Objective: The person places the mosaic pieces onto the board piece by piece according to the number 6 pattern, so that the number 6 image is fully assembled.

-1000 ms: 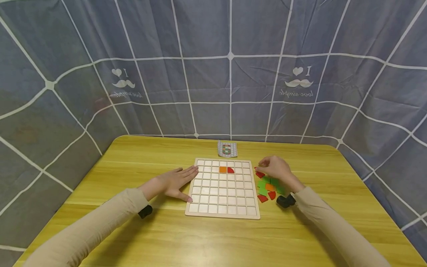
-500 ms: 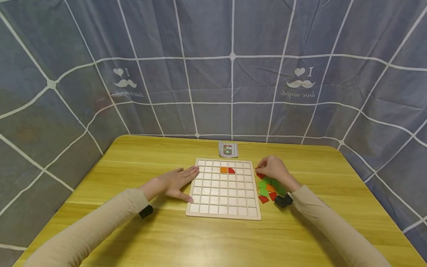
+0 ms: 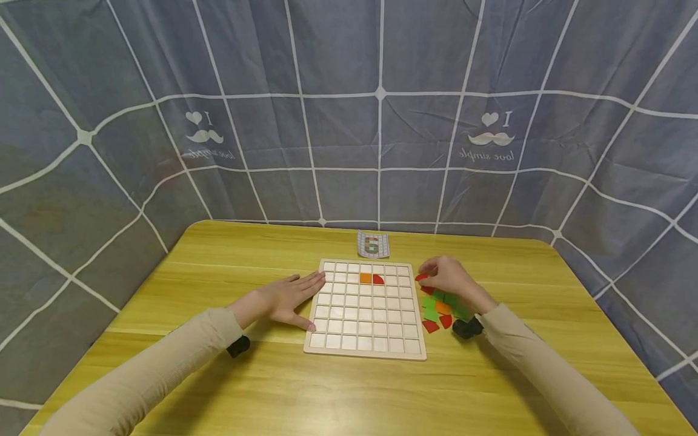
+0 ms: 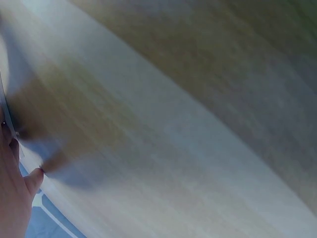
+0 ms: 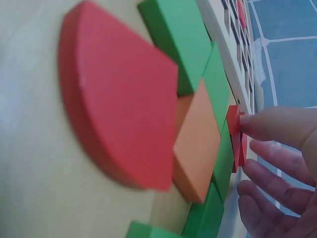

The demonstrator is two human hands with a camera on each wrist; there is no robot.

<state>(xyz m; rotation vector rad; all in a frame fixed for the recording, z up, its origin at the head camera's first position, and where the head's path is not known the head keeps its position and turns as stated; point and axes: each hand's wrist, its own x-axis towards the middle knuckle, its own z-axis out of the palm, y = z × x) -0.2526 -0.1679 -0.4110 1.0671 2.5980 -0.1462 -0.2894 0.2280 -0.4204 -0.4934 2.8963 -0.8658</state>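
Note:
A pale wooden grid board (image 3: 349, 315) lies on the table, with an orange square (image 3: 366, 278) and a red quarter-circle (image 3: 378, 279) side by side in its second row. My left hand (image 3: 286, 298) rests on the board's left edge, fingers straight and thumb spread; the left wrist view catches only part of that hand (image 4: 17, 193). Beyond the board's upper right side, my right hand (image 3: 449, 277) pinches a red quarter-circle piece (image 3: 422, 277) by its fingertips. Just beneath it shows another red piece (image 3: 427, 290). In the right wrist view the thumb (image 5: 272, 124) lies against red.
Green squares (image 3: 429, 314), an orange square (image 3: 443, 307) and red quarter-circles (image 3: 431, 326) lie loose right of the board, some overlapping. A small printed pattern card (image 3: 373, 244) sits behind the board. A grey curtain (image 3: 338, 133) surrounds the table's far sides.
The pinched red piece has shifted slightly away and left, apart from the red piece below it. My left hand stays on the board's edge.

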